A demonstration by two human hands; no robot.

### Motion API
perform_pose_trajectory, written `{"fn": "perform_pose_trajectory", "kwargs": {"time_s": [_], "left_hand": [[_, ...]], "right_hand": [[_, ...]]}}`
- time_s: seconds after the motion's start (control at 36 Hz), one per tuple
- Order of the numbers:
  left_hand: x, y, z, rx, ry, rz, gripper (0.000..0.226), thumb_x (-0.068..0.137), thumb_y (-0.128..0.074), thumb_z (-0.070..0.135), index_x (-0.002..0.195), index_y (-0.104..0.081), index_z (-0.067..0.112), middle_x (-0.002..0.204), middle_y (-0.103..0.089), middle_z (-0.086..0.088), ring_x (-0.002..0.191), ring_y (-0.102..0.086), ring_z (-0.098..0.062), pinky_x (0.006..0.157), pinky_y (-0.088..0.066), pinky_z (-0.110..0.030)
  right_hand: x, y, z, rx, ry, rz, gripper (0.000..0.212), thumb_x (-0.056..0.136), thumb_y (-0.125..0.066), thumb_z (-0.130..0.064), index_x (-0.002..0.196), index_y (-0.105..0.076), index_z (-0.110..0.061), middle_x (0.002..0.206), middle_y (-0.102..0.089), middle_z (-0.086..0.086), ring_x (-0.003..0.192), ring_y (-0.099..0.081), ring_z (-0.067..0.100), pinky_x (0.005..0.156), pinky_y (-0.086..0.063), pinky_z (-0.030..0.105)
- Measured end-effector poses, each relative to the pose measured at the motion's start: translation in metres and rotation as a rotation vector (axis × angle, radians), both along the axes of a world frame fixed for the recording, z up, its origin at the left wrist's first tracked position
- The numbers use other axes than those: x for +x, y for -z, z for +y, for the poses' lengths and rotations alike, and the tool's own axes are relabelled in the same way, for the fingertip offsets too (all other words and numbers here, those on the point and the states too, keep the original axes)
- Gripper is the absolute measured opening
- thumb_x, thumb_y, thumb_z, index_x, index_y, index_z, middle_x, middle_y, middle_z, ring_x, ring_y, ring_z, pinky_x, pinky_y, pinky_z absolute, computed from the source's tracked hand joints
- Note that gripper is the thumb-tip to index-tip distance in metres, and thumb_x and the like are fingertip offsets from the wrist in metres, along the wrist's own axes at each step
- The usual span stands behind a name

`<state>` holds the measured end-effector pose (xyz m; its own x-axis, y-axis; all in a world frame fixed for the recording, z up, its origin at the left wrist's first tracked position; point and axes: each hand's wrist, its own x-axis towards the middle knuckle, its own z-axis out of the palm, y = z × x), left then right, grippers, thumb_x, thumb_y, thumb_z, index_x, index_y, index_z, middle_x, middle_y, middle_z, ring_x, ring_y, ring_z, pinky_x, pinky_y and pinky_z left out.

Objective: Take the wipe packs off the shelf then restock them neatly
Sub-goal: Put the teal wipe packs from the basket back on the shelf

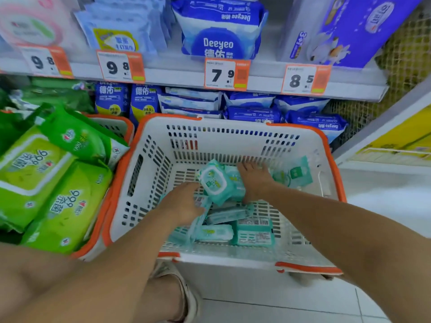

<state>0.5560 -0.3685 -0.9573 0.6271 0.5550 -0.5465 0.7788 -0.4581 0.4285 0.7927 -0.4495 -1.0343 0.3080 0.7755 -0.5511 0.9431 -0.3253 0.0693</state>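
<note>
We reach both hands down into the white basket (149, 164) with the orange rim, and we place everything else by that basket. Near its middle, our right hand (255, 180) and left hand (184, 203) close in on one teal wipe pack (215, 183) that stands tilted, its white lid facing us. The right hand lies against the pack's right side with fingers stretched flat toward the basket's far wall; whether the thumb curls under the pack we cannot tell. The left hand comes from the near left, its fingers (193, 186) loosely bent and touching the pack's lower left edge, and a true grip is not plain there either. Below the hands, on the basket's floor, lie more teal packs (255, 231), some face up, some showing barcodes, and one more (296, 173) leans against the far right wall. Touching the basket's left side sits a second basket (116, 127) heaped with green wipe packs (65, 206). Behind the basket's far rim, blue packs (254, 113) fill the lower shelf, and above them a shelf edge (177, 75) carries orange price tags (226, 74). Under the basket's near rim we see our foot (184, 290) on the tiled floor.
</note>
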Motion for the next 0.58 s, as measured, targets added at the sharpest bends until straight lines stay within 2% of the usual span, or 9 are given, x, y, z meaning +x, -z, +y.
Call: {"fn": "perform_pose_trajectory", "kwargs": {"time_s": [0.06,0.11,0.22,0.28,0.36,0.42,0.53,0.58], "left_hand": [[0.000,0.004,0.003,-0.017,-0.023,-0.013,0.080,0.088,-0.071,0.037,0.154,-0.029,0.022,0.158,-0.032,-0.003,0.140,-0.037,-0.022,0.113,-0.033,-0.031],[0.002,0.004,0.003,-0.057,-0.063,-0.049,0.074,0.088,-0.072,0.034,0.151,-0.035,0.021,0.154,-0.038,-0.003,0.136,-0.042,-0.022,0.107,-0.035,-0.028],[0.012,0.003,0.007,-0.137,-0.179,-0.135,0.057,0.086,-0.074,0.034,0.138,-0.051,0.024,0.142,-0.052,-0.001,0.126,-0.051,-0.019,0.094,-0.038,-0.023],[0.020,0.000,0.012,-0.185,-0.259,-0.157,0.054,0.086,-0.074,0.037,0.133,-0.054,0.022,0.134,-0.057,-0.002,0.117,-0.056,-0.018,0.092,-0.043,-0.025],[0.030,-0.007,0.018,-0.301,-0.428,-0.182,0.053,0.086,-0.073,0.040,0.132,-0.056,0.018,0.125,-0.060,-0.003,0.096,-0.062,-0.017,0.083,-0.055,-0.032],[0.036,-0.011,0.017,-0.393,-0.543,-0.185,0.048,0.087,-0.071,0.042,0.126,-0.059,0.017,0.122,-0.062,-0.004,0.086,-0.063,-0.017,0.077,-0.059,-0.034],[0.044,-0.022,-0.002,-0.689,-0.664,-0.121,0.062,0.086,-0.066,0.056,0.133,-0.054,0.018,0.118,-0.062,-0.005,0.098,-0.064,-0.024,0.086,-0.058,-0.039],[0.045,-0.026,-0.013,-0.860,-0.710,-0.106,0.073,0.082,-0.065,0.065,0.133,-0.052,0.015,0.123,-0.059,-0.007,0.102,-0.062,-0.028,0.089,-0.056,-0.040]], "right_hand": [[-0.007,0.003,0.008,-0.017,0.034,-0.010,0.127,0.062,-0.088,-0.044,0.156,-0.006,-0.016,0.154,-0.028,0.014,0.142,-0.032,0.035,0.113,-0.020,0.070],[-0.010,0.002,0.012,-0.017,0.043,-0.034,0.122,0.061,-0.088,-0.040,0.154,-0.012,-0.015,0.149,-0.032,0.015,0.135,-0.039,0.037,0.110,-0.030,0.068],[-0.005,-0.020,0.015,-0.015,-0.020,-0.118,0.114,0.058,-0.084,-0.053,0.147,-0.025,-0.015,0.137,-0.046,0.012,0.122,-0.051,0.034,0.103,-0.042,0.056],[0.001,-0.039,0.017,-0.004,-0.063,-0.152,0.104,0.057,-0.083,-0.060,0.138,-0.036,-0.015,0.125,-0.055,0.008,0.111,-0.058,0.030,0.095,-0.048,0.049],[0.007,-0.071,0.015,-0.050,-0.060,-0.104,0.096,0.055,-0.083,-0.064,0.128,-0.044,-0.016,0.107,-0.061,0.003,0.095,-0.062,0.026,0.084,-0.053,0.041],[0.013,-0.091,0.006,-0.068,-0.019,-0.055,0.091,0.054,-0.082,-0.067,0.123,-0.049,-0.018,0.106,-0.061,0.001,0.093,-0.060,0.024,0.083,-0.055,0.040],[0.021,-0.136,-0.018,-0.070,-0.001,-0.007,0.074,0.055,-0.083,-0.065,0.108,-0.056,-0.019,0.101,-0.063,0.001,0.087,-0.061,0.020,0.080,-0.057,0.039],[0.018,-0.162,-0.031,-0.068,-0.048,-0.049,0.076,0.056,-0.084,-0.063,0.110,-0.054,-0.018,0.102,-0.062,0.001,0.088,-0.060,0.021,0.079,-0.057,0.038]]}}
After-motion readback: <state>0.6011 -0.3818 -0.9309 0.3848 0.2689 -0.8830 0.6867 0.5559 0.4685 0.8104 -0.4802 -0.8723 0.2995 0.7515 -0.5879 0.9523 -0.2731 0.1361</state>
